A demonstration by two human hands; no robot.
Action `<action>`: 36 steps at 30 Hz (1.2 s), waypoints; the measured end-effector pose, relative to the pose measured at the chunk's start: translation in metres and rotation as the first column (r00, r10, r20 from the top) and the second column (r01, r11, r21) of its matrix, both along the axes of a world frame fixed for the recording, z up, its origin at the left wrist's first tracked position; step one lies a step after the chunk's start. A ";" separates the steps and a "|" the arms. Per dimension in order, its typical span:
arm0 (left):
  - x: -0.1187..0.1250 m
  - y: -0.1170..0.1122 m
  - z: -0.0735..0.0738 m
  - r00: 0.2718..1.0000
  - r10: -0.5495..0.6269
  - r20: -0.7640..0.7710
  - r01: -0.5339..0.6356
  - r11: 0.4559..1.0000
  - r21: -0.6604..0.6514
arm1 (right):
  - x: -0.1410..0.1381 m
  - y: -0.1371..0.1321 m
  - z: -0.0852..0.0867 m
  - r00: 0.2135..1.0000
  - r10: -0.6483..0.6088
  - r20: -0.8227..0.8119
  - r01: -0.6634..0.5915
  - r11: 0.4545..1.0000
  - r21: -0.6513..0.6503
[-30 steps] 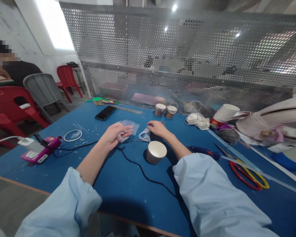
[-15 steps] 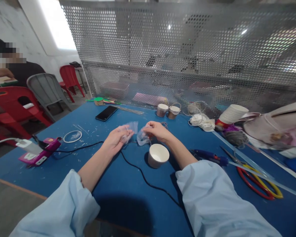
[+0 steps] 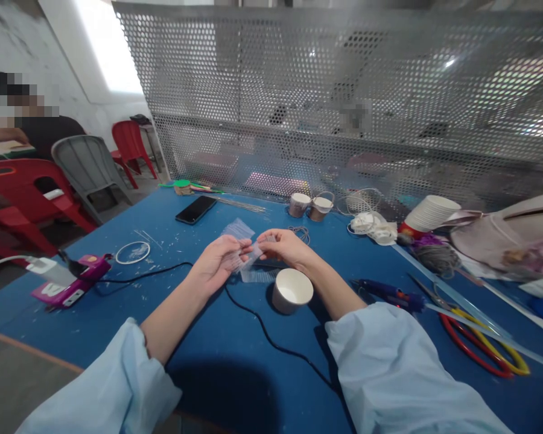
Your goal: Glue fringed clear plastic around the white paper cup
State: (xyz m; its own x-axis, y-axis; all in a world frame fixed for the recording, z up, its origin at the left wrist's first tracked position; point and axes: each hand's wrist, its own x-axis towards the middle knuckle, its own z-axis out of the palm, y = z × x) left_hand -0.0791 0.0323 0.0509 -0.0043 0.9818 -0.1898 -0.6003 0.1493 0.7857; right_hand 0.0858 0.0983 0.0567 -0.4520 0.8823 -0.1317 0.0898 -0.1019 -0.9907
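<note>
A translucent, finely ribbed strip (image 3: 238, 228) runs between my two hands above the blue table. My left hand (image 3: 215, 260) is closed on it, with part of the strip fanning out beyond the fingers. At the other side, my right hand (image 3: 286, 247) pinches the strip between thumb and fingers, close to the left fingertips. A loose length of it hangs below the hands, behind a white paper cup (image 3: 292, 294). This cup stands upright near my right wrist, its inside facing me.
Right of my forearm lie a blue glue gun (image 3: 389, 293) and red-and-yellow-handled scissors (image 3: 482, 346). Stacked paper cups (image 3: 429, 214) and grey yarn (image 3: 438, 259) sit beyond. A phone (image 3: 196, 210), two small cups, a white ring (image 3: 133, 253) and a purple power strip (image 3: 75, 284) with a black cord are around.
My hands have come together, the right one moving slightly left. The strip, bunched at the right hand before, now stretches between both hands with a length hanging down.
</note>
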 end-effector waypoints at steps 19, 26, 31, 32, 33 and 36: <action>0.014 0.002 -0.015 1.000 0.017 0.008 -0.017 0.996 -0.088 | 0.005 0.003 0.006 0.989 0.063 -0.135 -0.079 0.990 -0.117; 0.016 0.001 -0.017 1.000 0.005 0.003 -0.005 0.996 -0.084 | 0.005 0.001 0.004 0.991 0.072 -0.111 -0.084 0.991 -0.104; 0.017 0.000 -0.015 1.000 -0.012 -0.024 0.010 0.996 -0.090 | 0.005 0.001 0.004 0.994 0.046 -0.102 -0.057 0.992 -0.113; 0.017 -0.001 -0.014 0.999 -0.016 -0.031 0.013 0.996 -0.092 | 0.004 0.002 0.005 0.994 0.038 -0.103 -0.050 0.992 -0.116; 0.017 -0.001 -0.014 0.999 -0.019 -0.039 0.016 0.995 -0.094 | 0.004 0.002 0.005 0.994 0.031 -0.103 -0.043 0.992 -0.119; 0.016 -0.002 -0.012 0.997 -0.030 -0.064 0.023 0.995 -0.102 | 0.004 0.002 0.005 0.995 0.015 -0.098 -0.028 0.990 -0.137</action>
